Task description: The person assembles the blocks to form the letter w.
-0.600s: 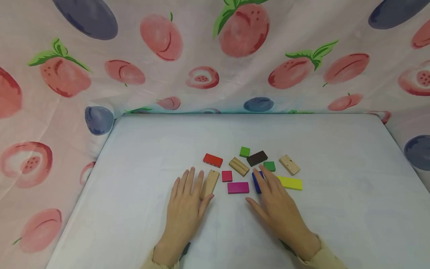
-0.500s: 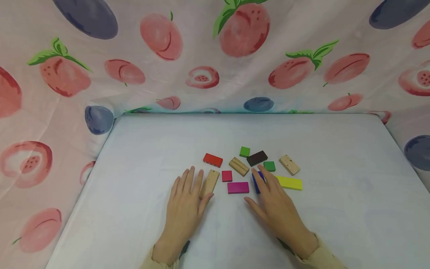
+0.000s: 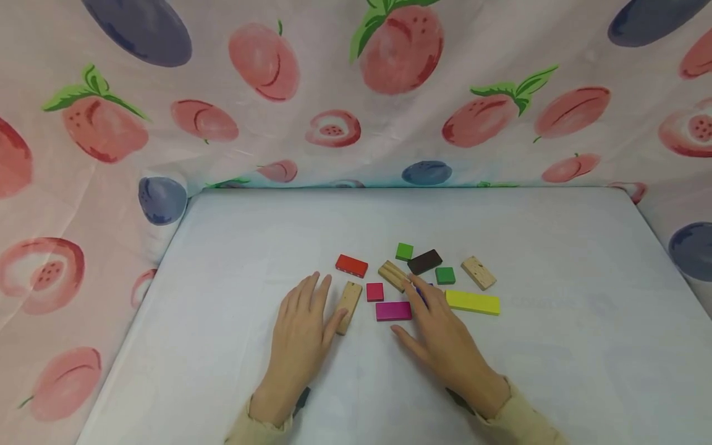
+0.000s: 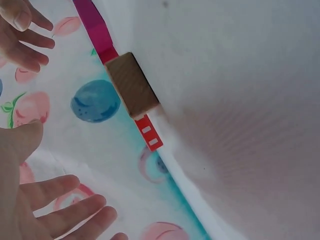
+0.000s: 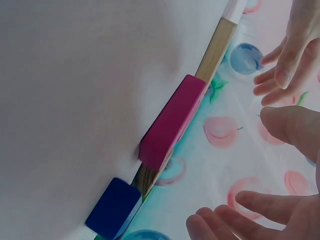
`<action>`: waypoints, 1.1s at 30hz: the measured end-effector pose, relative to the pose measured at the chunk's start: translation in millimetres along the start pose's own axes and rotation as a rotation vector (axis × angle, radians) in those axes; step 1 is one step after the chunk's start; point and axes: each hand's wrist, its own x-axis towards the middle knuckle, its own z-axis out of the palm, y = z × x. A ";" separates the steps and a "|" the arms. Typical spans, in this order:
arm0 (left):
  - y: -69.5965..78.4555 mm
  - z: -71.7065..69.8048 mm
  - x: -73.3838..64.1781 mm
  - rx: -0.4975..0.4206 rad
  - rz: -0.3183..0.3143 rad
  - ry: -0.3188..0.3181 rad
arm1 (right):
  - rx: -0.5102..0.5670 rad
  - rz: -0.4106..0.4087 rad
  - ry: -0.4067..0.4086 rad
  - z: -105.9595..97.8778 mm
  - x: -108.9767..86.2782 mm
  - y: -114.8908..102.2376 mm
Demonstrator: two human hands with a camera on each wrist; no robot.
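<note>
My left hand (image 3: 297, 337) hovers beside a plain wooden block (image 3: 350, 308), fingers loosely extended and holding nothing. In the left wrist view that block's end (image 4: 131, 85) stands apart from the left fingers (image 4: 70, 212). My right hand (image 3: 447, 337) is above a blue block (image 3: 424, 293), partly covering it. The right wrist view shows the blue block (image 5: 114, 207) clear of the relaxed right fingers (image 5: 225, 222). Between the hands lie a magenta block (image 3: 394, 311) and a small pinkish-red square block (image 3: 375, 292).
Behind the hands lie a red block (image 3: 351, 266), a grooved wooden block (image 3: 392, 275), a dark brown block (image 3: 425, 262), and two green squares, one light (image 3: 404, 251), one darker (image 3: 445, 275). A yellow block (image 3: 473, 302) and a speckled wooden block (image 3: 479, 272) lie rightward on the white table (image 3: 556, 346).
My right hand has shifted left, uncovering more of the yellow block and hiding more of the blue one. The left hand has drawn slightly left, off the plain wooden block. The blocks stay put.
</note>
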 end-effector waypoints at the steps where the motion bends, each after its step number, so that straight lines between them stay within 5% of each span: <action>1: -0.3 0.1 0.7 -0.004 -0.001 0.002 | 0.007 0.002 -0.004 0.1 1.0 -1.0; 22: -15.0 3.2 21.9 -0.062 0.013 -0.058 | 0.084 -0.012 -0.055 13.6 13.2 -21.4; 33: -21.9 5.6 31.0 -0.133 -0.071 -0.121 | 0.101 -0.019 -0.082 21.6 18.7 -29.5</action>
